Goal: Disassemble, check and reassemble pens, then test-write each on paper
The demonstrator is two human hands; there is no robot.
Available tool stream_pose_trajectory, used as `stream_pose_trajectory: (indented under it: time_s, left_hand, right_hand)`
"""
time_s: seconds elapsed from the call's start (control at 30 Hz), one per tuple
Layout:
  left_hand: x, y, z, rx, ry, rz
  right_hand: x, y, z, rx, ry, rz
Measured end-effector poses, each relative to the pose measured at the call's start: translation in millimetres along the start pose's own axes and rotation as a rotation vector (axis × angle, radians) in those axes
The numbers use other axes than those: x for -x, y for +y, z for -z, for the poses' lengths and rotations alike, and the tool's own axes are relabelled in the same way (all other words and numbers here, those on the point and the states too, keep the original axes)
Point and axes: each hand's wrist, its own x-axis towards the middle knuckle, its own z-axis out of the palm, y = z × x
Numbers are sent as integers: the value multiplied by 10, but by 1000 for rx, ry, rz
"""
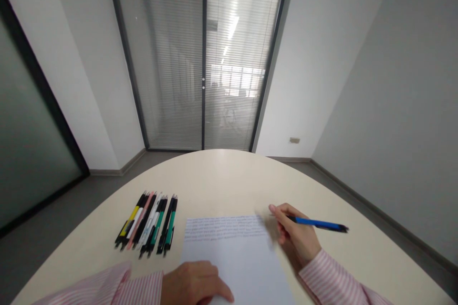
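Observation:
A blue pen [318,223] with black ends is pinched in my right hand [298,233], just off the upper right edge of the paper. Its body points out to the right, and the fingers hide part of the front end. On the lower part of a white sheet of paper [238,257] lies my left hand [196,282], fingers loosely bent and one stretched to the right, nothing visible in it. Several lines of small handwriting fill the top of the sheet; below them the visible paper is blank.
Left of the paper, several pens [148,223] lie side by side, in yellow, white, pink, black and green. The round-edged, cream table [222,178] carries everything. Beyond it stand a glass partition with blinds [171,66] and a white wall [315,57].

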Motion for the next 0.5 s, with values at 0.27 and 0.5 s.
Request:
stream_pose_trajectory:
  time_s: [0.27,0.5]
  left_hand:
    - [-10,-21,26,19,-77,-9]
    - [19,-34,-20,10,-47,-10]
  right_hand:
    - [146,-234,-76,-560,-78,79]
    - [248,-411,-82,-977,-329,-151]
